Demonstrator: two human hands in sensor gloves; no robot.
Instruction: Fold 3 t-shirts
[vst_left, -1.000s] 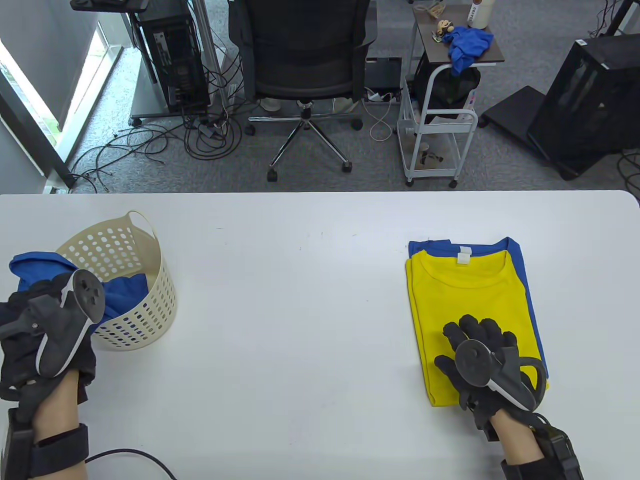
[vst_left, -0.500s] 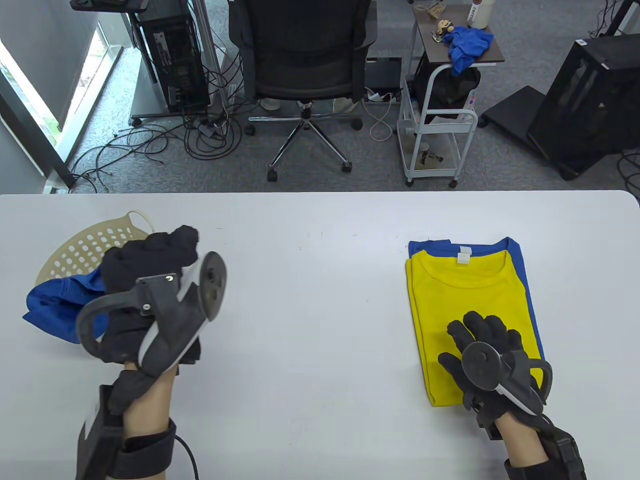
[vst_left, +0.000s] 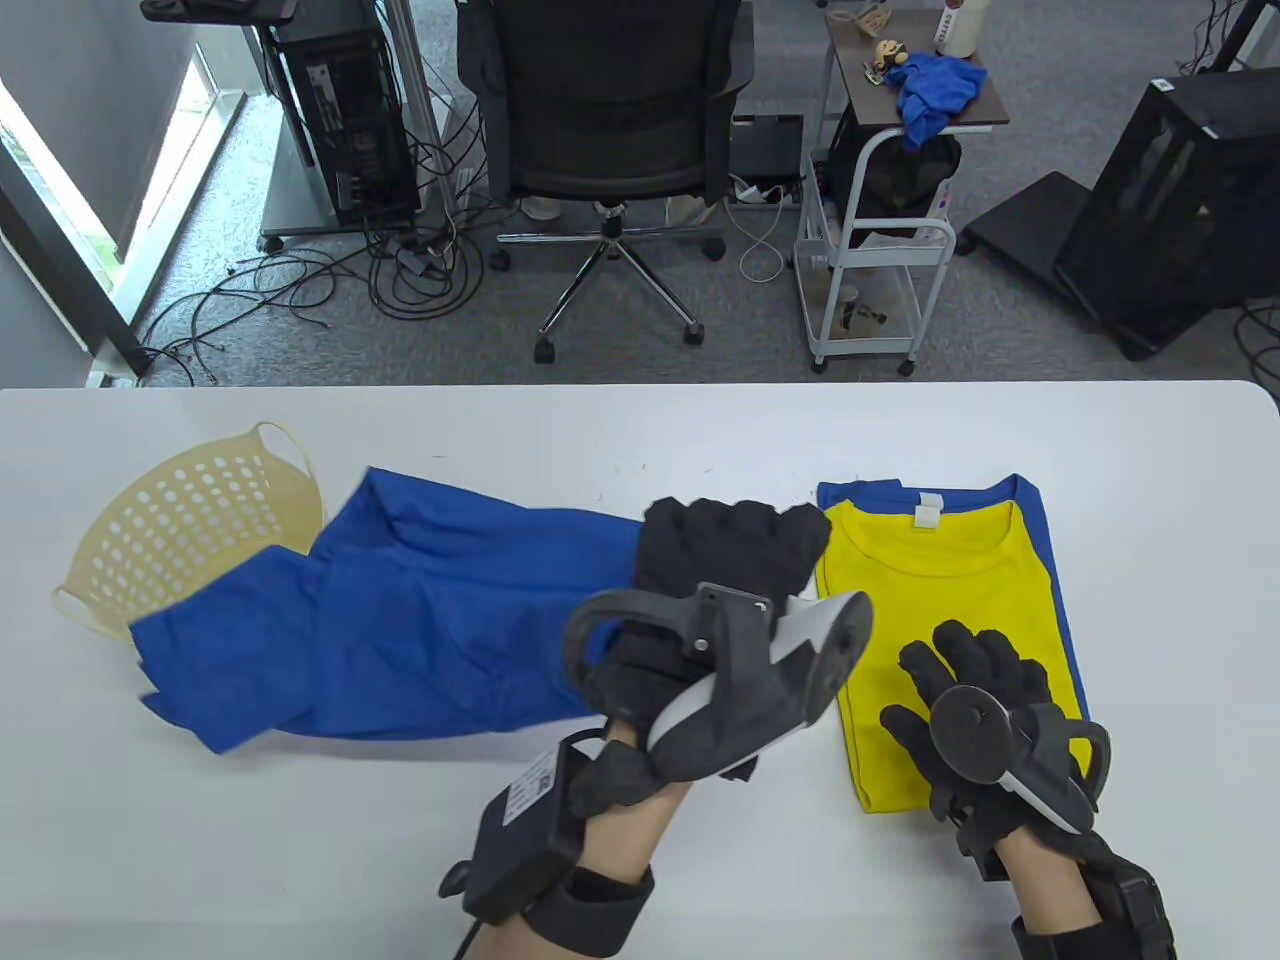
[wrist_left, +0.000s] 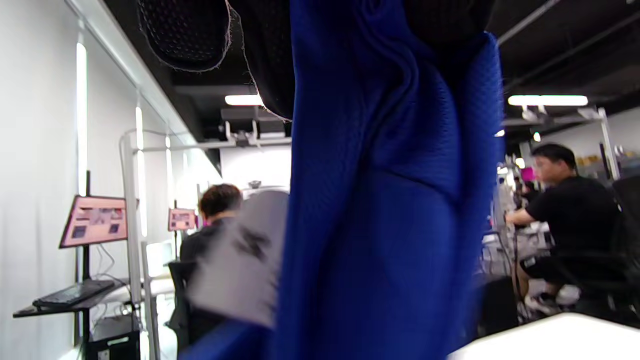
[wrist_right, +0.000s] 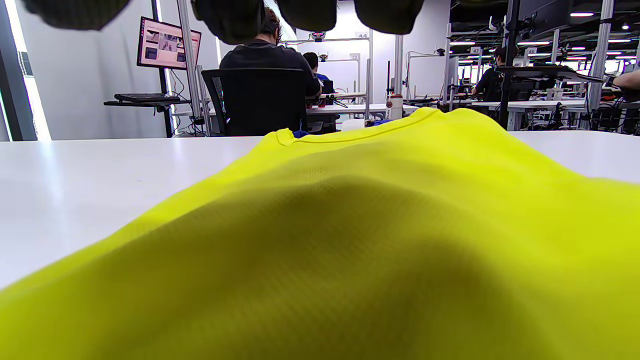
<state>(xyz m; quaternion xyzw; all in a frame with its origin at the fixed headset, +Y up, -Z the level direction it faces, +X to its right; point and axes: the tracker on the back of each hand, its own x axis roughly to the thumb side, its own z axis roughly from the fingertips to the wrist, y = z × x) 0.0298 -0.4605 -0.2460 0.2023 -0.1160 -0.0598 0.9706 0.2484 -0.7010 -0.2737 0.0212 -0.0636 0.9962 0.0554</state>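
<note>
A loose blue t-shirt (vst_left: 420, 620) trails across the table from the cream basket (vst_left: 170, 520) toward the middle. My left hand (vst_left: 730, 555) grips its right end in a fist, raised above the table; in the left wrist view the blue cloth (wrist_left: 385, 200) hangs from my fingers. A folded yellow t-shirt (vst_left: 930, 590) lies on a folded blue t-shirt (vst_left: 1040, 510) at the right. My right hand (vst_left: 975, 665) rests flat on the yellow shirt's near part with fingers spread; the yellow shirt fills the right wrist view (wrist_right: 350, 240).
The cream basket lies tipped on its side at the table's left. The table's far edge (vst_left: 640, 385) runs across the middle of the view, with an office chair (vst_left: 610, 120) and a white cart (vst_left: 870, 230) on the floor beyond it.
My left hand has moved from the basket at the left to the table's middle, pulling the blue t-shirt out with it. The basket has tipped over. My right hand has stayed on the yellow shirt.
</note>
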